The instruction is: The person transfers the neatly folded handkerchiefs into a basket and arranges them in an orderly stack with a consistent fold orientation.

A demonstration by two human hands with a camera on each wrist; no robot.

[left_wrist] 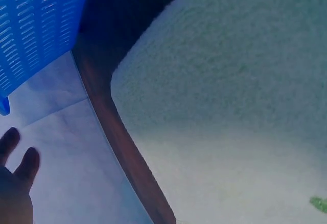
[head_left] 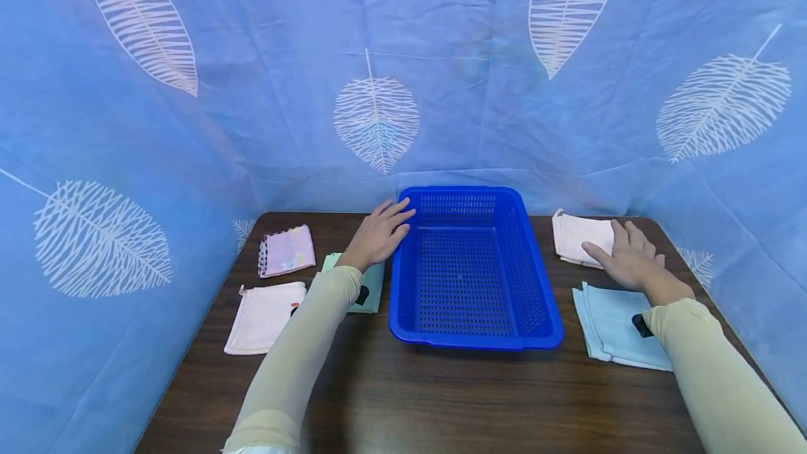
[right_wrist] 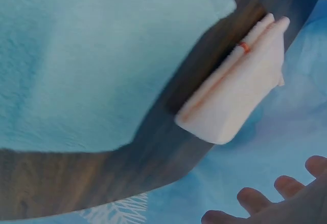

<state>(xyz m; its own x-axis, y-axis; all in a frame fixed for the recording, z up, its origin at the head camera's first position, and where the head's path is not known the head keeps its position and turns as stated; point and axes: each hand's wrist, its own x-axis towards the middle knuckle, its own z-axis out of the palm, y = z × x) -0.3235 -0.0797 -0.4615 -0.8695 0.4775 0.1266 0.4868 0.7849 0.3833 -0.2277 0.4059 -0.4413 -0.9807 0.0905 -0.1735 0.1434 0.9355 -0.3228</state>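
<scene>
My left hand (head_left: 380, 235) reaches out with fingers spread by the left rim of a blue plastic basket (head_left: 403, 300); it holds nothing. Under that wrist lies a folded green towel (head_left: 373, 294), partly hidden by the arm and filling much of the left wrist view. My right hand (head_left: 635, 261), fingers apart and holding nothing, hovers by a folded pale pink towel (head_left: 576, 235) at the back right. A folded light blue towel (head_left: 621, 324) lies below the right wrist. In the right wrist view the fingertips (right_wrist: 253, 199) stand apart from the pale pink towel.
On the left side of the dark wooden table (head_left: 441, 398) lie a folded lilac patterned cloth (head_left: 288, 251) and a white towel (head_left: 261, 317) with a hanging loop. A blue leaf-print curtain (head_left: 466, 118) encloses the table at the back and sides.
</scene>
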